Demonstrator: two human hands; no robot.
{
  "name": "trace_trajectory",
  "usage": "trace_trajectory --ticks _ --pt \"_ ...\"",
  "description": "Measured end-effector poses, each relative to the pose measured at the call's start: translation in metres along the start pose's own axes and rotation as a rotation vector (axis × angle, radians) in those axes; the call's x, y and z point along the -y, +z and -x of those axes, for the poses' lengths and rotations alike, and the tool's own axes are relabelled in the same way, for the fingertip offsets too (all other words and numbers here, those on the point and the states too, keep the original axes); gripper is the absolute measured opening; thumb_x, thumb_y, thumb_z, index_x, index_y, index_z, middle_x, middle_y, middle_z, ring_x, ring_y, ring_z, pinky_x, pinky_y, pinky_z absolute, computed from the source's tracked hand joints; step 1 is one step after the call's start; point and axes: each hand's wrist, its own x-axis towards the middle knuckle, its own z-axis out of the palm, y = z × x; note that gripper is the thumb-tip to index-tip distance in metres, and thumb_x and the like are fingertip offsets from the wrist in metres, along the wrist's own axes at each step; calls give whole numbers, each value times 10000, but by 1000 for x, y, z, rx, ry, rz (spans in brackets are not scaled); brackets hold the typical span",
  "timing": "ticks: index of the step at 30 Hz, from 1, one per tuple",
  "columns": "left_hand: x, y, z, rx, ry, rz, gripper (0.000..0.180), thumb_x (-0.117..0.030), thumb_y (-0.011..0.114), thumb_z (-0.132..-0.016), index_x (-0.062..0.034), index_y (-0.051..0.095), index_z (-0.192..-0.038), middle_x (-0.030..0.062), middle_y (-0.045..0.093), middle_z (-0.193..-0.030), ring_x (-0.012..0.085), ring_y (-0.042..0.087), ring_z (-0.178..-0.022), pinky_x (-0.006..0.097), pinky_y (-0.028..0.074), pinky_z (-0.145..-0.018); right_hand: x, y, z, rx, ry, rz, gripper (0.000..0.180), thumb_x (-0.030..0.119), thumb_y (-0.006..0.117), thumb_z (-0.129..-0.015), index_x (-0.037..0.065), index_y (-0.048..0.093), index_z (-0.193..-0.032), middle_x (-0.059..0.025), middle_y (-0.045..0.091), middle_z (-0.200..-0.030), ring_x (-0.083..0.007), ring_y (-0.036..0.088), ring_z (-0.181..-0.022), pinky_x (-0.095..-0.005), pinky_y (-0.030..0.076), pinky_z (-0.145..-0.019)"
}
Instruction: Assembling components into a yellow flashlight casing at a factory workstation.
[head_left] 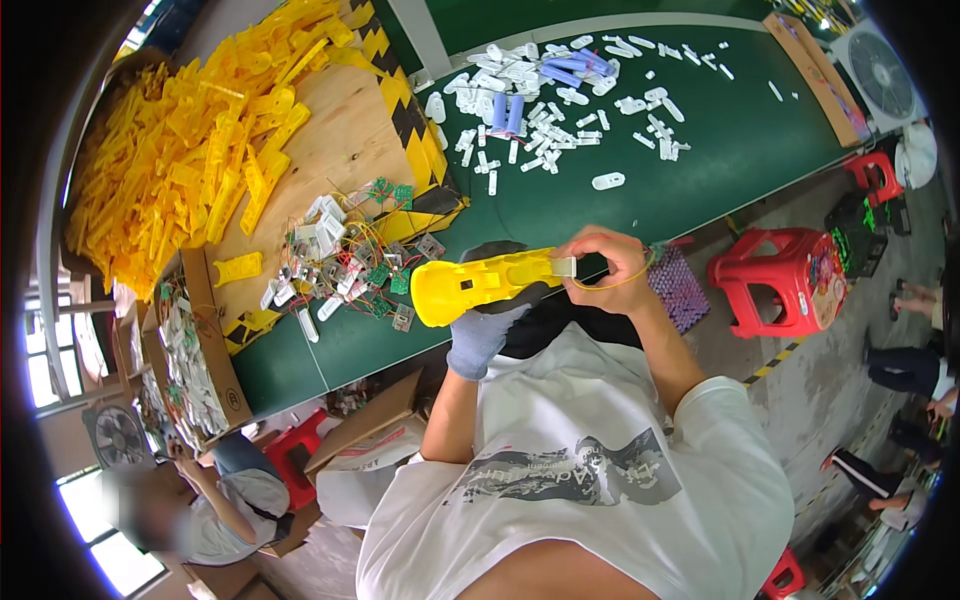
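Note:
My left hand (482,338), in a grey glove with dark fingers, is closed round a long yellow plastic shell (440,292) from below. The hollow inside of the shell faces up, and its wide rounded end points left. At the narrow right end, my bare right hand (618,272) pinches a small pale block-like part (565,267) against the shell. A thin yellow wire (600,287) loops from there under the right fingers. Whether the part sits inside the shell is hard to tell.
Yellow shells (190,150) are heaped on a plywood board (335,140) at the left. Wired green circuit boards (385,275) lie nearby. White plastic pieces (545,130) and purple cylinders (508,113) are spread over the green table (720,150). A red stool (770,285) stands right; another person (235,505) sits lower left.

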Motion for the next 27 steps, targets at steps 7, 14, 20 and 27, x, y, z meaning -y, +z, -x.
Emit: trace_trajectory --ticks 7,14,20,27 --pt "-8 8 -4 9 151 -205 494 -67 853 -667 -44 580 -1079 65 640 -1010 184 619 -909 311 495 -828 21 8 8 19 317 -219 268 30 697 -759 2 649 -1021 -82 647 -1034 -151 633 -880 -260 525 -735" --pt "2 7 -3 118 322 -503 551 -159 863 -621 -63 568 -1076 100 648 -1048 243 623 -962 344 495 -843 19 29 22 -179 581 -665 343 126 511 -977 -27 509 -1284 -92 647 -1045 -142 639 -971 -278 522 -853" --pt "21 12 -11 93 373 -288 547 -125 776 -716 -24 465 -1155 189 585 -1197 283 575 -1105 377 466 -949 14 32 21 -30 700 -1406 453 230 480 -999 -59 437 -1345 -147 589 -1238 -222 591 -1136 -388 484 -972" --pt "12 9 -22 174 284 -103 504 -43 679 -758 -31 437 -1200 189 572 -1195 310 563 -1118 430 442 -981 2 60 45 -88 479 -1433 553 296 580 -956 -38 416 -1365 -183 552 -1295 -266 543 -1214 -411 480 -995"
